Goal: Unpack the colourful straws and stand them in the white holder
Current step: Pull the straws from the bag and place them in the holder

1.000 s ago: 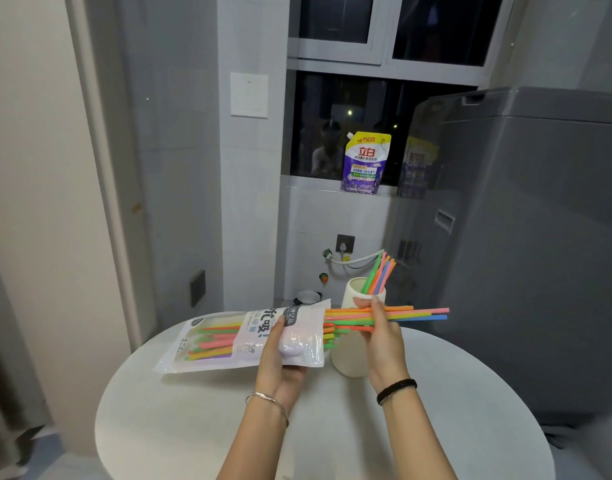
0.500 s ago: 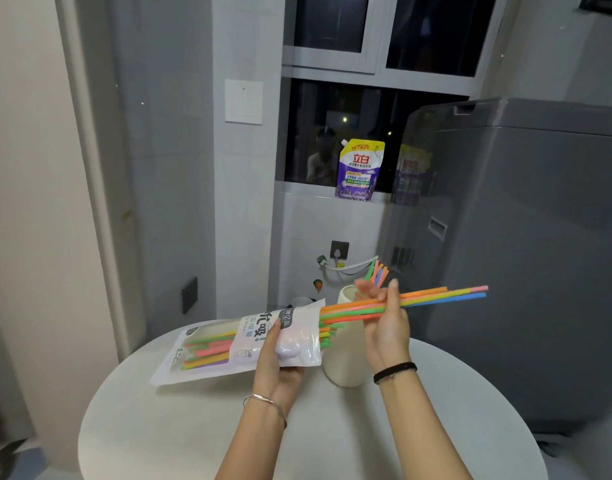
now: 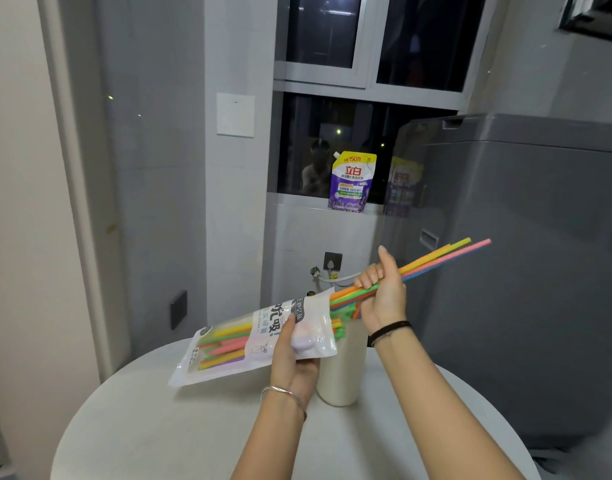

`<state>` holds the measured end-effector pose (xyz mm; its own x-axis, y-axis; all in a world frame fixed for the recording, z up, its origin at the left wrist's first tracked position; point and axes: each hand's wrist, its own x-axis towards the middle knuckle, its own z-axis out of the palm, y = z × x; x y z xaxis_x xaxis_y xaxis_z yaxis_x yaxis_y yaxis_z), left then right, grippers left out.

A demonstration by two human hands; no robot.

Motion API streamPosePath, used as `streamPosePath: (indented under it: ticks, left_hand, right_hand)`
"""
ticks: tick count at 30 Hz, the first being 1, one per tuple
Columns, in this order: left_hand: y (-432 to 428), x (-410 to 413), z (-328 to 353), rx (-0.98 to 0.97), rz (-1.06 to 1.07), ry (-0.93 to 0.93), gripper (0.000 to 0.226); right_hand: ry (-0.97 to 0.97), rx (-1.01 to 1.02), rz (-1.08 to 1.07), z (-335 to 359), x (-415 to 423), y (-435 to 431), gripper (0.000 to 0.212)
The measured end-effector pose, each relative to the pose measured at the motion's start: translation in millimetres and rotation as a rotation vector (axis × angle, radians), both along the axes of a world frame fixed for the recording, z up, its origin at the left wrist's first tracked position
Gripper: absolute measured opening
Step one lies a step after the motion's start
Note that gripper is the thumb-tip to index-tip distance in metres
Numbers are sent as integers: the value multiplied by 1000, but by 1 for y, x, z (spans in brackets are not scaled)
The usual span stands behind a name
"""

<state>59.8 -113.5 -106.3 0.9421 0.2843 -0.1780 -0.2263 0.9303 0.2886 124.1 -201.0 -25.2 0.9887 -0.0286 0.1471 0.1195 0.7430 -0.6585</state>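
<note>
Straws (image 3: 436, 259) in right hand (image 3: 384, 296), partly in packet (image 3: 249, 341)

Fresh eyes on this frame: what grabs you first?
The bundle of bright plastic straws slants up to the right, gripped by the right hand, half out of the clear plastic packet held by the left hand. The white cylindrical holder stands on the round white table behind that hand. A purple detergent pouch sits on the windowsill.

The lone head camera looks forward and down (from close by) onto the round table (image 3: 159, 427).
</note>
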Motion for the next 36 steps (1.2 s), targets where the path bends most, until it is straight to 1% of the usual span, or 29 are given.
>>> streamPosePath:
  ticks: [4,7,10,13,17,21,22,26,27,30,36]
  left_hand:
    - [-7,3,5,1,-6,9,26]
    - [-4,2,5,10,6,12,21]
    - [4,2,5,-9,10,21,11]
    - [15,5,2,1,23,41,8]
    - [29,11,-4,32,64,61,21]
    - [35,15,-11,66,72,92,6]
    - [35,15,-12,64,72,98,7]
    - [32,15,-12,45,83,93,23]
    - [31,15,-12,42,77,91,22]
    - [29,16,-10,45,68,85,10]
    - [22,17,-3,44,76,77,6]
  right_hand:
    - [2,-79,23,-6,-6,10,56]
    - [4,-104,18,2,-5,6,60]
    - [-9,-71,-18,20,1,-6,54]
    - [-55,-53,-62,39,7,-19,52]
    - [-107,-99,-99,63,11,-34,51]
    - [-119,-101,-130,81,14,-45,50]
    - [-120,-107,-143,84,15,-47,50]
    - [-145,-130,-184,96,17,-51,50]
    - [-151,-132,-193,98,17,-51,50]
    - [-169,-153,-219,104,20,-52,49]
    - [-180,-287,-239,91,30,-39,43]
